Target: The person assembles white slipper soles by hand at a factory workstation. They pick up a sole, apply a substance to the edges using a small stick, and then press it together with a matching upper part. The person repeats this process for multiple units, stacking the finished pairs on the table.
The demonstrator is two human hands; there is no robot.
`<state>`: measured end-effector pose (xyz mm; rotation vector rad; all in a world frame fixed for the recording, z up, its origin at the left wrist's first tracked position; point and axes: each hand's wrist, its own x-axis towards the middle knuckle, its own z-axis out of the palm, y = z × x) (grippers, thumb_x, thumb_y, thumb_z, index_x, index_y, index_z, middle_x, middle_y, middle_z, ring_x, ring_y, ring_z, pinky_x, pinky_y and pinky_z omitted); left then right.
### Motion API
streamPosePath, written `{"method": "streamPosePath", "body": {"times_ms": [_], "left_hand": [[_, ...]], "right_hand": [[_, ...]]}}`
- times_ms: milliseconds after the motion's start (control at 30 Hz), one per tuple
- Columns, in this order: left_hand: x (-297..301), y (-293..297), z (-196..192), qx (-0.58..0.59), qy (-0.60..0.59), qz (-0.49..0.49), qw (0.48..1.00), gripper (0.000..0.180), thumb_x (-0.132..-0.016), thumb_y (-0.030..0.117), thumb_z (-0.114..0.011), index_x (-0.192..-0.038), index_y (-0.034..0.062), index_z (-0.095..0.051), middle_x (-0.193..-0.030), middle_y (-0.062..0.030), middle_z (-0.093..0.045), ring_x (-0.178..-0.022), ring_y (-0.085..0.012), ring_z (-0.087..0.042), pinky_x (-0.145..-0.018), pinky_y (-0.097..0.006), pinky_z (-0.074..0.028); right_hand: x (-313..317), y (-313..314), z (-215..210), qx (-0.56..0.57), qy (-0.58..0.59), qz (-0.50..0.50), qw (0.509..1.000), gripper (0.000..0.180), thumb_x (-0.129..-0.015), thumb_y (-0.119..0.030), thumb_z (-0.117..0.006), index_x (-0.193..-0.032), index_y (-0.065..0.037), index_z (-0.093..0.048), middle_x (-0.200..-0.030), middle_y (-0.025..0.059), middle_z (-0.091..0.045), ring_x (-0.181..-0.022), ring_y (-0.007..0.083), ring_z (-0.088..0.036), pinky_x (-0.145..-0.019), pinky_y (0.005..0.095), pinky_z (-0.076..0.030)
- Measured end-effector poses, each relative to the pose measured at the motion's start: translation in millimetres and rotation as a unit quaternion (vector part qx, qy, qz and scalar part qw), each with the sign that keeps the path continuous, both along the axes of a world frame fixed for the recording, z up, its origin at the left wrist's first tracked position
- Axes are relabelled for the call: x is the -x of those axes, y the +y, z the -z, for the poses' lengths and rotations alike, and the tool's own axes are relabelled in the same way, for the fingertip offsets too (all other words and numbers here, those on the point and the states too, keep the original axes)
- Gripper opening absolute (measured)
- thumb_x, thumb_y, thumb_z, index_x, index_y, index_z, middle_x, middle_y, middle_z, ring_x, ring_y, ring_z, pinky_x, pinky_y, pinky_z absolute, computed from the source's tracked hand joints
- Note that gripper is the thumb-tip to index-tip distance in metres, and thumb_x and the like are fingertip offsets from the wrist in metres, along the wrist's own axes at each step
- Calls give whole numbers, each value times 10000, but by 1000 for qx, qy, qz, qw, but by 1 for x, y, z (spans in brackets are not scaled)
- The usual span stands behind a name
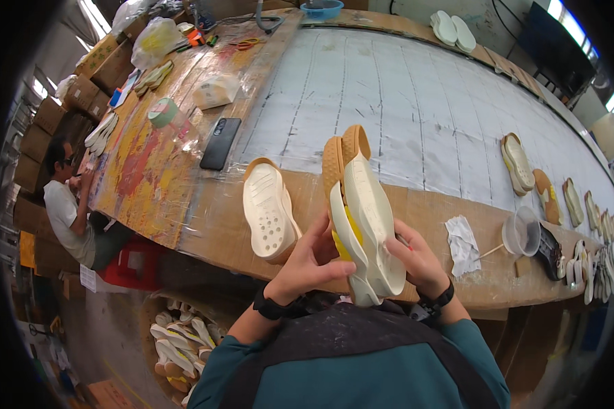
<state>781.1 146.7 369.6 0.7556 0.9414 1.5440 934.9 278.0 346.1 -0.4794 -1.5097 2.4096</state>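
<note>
Two shoe soles are held side by side, upright and tilted, over the near edge of the table. The left shoe sole (348,235) has a cream sidewall, a yellow part and a tan textured tread; my left hand (314,262) is closed round its outer side, thumb across it. My right hand (419,262) grips the right shoe sole (370,198), its cream inside facing up, thumb on the rim. Something small, dark and reddish shows by the right fingers; I cannot make it out. Left of my hands, another cream sole (266,208) lies on the cardboard, holes in its heel.
A black phone (220,144), a lidded bottle (168,117) and a tissue pack (215,91) lie on the left table. To the right are a crumpled cloth (462,245), a clear cup (521,232) and several soles (518,163). A person (71,204) sits at far left.
</note>
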Motion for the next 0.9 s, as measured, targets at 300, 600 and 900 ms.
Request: {"method": "streamPosePath", "body": {"times_ms": [300, 600, 900], "left_hand": [[-4, 1, 4, 0, 24, -23, 999, 648, -821, 117, -555, -1342, 66, -172, -1234, -65, -398, -1130, -153, -385, -945, -300, -312], [7, 19, -6, 39, -187, -119, 974, 491, -906, 294, -324, -1275, -24, -259, -1199, -196, -442, -1052, -265, -499, -893, -364, -414], [16, 21, -5, 21, -276, -84, 957, 453, -869, 192, -411, -1247, -30, -300, -1145, -181, -485, -983, -227, -536, -817, -325, -459]], "right_hand": [[9, -14, 14, 133, -13, 81, 988, 324, -898, -163, -415, -1164, 20, -416, -1033, 79, -552, -861, 124, -567, -727, 251, -473], [6, 1, 14, 194, 64, 137, 969, 386, -905, -166, -354, -1220, 57, -347, -1203, 166, -433, -1049, 240, -485, -861, 335, -433], [-7, 5, 21, 214, 58, 182, 958, 316, -889, -148, -409, -1149, 28, -430, -1017, 102, -563, -878, 141, -572, -726, 251, -471]]}}
